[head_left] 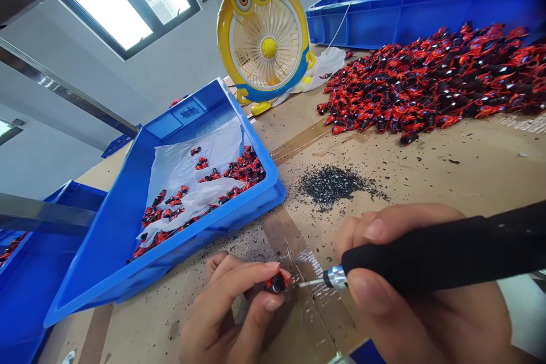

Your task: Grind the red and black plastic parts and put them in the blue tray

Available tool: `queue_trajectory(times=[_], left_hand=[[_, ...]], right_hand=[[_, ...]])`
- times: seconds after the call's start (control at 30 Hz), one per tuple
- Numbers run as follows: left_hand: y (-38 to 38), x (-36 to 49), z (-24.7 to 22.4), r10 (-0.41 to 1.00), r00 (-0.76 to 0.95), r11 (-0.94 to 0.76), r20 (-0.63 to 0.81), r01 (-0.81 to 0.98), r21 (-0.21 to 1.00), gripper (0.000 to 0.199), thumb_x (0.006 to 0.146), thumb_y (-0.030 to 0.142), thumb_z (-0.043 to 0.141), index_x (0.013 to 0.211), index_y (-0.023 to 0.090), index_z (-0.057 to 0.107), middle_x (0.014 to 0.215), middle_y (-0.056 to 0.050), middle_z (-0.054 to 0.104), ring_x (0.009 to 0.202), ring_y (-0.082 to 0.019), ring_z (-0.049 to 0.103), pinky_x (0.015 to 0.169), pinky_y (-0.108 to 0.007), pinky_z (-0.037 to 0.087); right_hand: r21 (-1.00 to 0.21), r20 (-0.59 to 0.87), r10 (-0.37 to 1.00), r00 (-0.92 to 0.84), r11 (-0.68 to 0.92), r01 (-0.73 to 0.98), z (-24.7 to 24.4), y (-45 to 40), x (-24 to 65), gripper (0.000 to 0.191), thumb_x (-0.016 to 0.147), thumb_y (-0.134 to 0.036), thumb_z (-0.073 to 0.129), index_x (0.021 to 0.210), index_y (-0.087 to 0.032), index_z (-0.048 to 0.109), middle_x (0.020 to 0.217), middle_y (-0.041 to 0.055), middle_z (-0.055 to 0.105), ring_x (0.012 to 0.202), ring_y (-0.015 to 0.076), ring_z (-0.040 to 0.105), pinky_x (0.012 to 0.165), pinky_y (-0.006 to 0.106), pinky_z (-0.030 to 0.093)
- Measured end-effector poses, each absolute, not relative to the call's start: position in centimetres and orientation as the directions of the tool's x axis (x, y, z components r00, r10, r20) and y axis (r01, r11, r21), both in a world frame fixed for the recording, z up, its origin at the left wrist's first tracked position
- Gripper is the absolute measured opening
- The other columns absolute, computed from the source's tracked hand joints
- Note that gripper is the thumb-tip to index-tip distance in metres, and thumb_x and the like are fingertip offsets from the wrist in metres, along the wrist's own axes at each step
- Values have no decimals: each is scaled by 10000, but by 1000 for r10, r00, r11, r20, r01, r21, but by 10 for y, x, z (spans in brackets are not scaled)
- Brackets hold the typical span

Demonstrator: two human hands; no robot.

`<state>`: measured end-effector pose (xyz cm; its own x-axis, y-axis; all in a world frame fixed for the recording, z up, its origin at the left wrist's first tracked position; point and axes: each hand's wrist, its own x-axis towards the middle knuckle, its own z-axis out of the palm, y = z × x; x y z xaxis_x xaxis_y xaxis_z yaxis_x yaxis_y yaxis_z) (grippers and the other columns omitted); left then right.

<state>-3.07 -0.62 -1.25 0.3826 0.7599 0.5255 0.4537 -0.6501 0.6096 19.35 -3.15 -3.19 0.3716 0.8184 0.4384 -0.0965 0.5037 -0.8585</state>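
Observation:
Between the thumb and fingers of my left hand (234, 310) is a small red and black plastic toy piece (276, 282). My right hand (396, 296) is wrapped round the black handle of an electric screwdriver (426, 256), which enters from the right. Its thin metal bit points left at the toy piece, with a small gap seeming to lie between them. On the table beyond my hands lies a heap of tiny black bits (335, 185), too small to name.
A blue tray (273, 179) with white sheeting and similar red-black pieces stands at left. A large pile of those pieces (426, 85) covers the back right, before another blue bin (409, 17). A yellow cartoon fan (268, 48) stands at the back of the cardboard-covered table (460, 176).

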Motion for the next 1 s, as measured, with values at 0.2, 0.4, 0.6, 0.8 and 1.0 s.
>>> queue_trajectory(times=[0.2, 0.4, 0.6, 0.8, 1.0], left_hand=[[-12, -25, -7, 815, 362, -578, 453, 447, 683, 194, 1028, 232, 783, 1212, 294, 798, 900, 14, 865, 752, -175, 705, 859, -349, 509], [-17, -19, -8, 857, 303, -513, 418, 419, 749, 101, 1038, 334, 788, 1134, 310, 809, 861, 8, 879, 731, -186, 732, 828, -343, 533], [-28, -11, -10, 939, 128, -343, 320, 440, 830, 194, 1021, 490, 779, 1042, 298, 798, 859, -9, 894, 743, -226, 804, 1027, -439, 500], [-30, -7, -7, 944, 168, -330, 285, 400, 855, 138, 1059, 474, 735, 1101, 345, 761, 923, 47, 910, 777, -203, 813, 1068, -415, 427], [-31, -5, -9, 941, 190, -332, 279, 372, 867, 117, 1079, 445, 714, 1147, 357, 747, 956, 50, 916, 791, -198, 832, 1076, -401, 435]], right_hand=[[-848, 481, 818, 316, 526, -69, -34, -31, 192, 334, 971, -177, 736, 1228, -343, 602, 830, -12, 652, 708, 188, 714, 630, 308, 633], [-838, 453, 846, 279, 512, -191, -33, -32, 195, 329, 976, -167, 730, 1213, -365, 617, 775, -15, 633, 624, 197, 677, 550, 338, 611], [-816, 455, 816, 356, 542, -201, -37, -27, 196, 304, 947, -198, 776, 1197, -339, 679, 793, 0, 652, 616, 204, 687, 473, 330, 579], [-813, 454, 788, 415, 557, -169, -40, -29, 191, 240, 968, -212, 775, 1174, -317, 710, 799, 21, 646, 681, 217, 688, 506, 346, 571], [-808, 452, 812, 369, 547, -216, -39, -30, 190, 264, 983, -162, 736, 1191, -319, 694, 788, 18, 674, 702, 214, 698, 512, 331, 558]])
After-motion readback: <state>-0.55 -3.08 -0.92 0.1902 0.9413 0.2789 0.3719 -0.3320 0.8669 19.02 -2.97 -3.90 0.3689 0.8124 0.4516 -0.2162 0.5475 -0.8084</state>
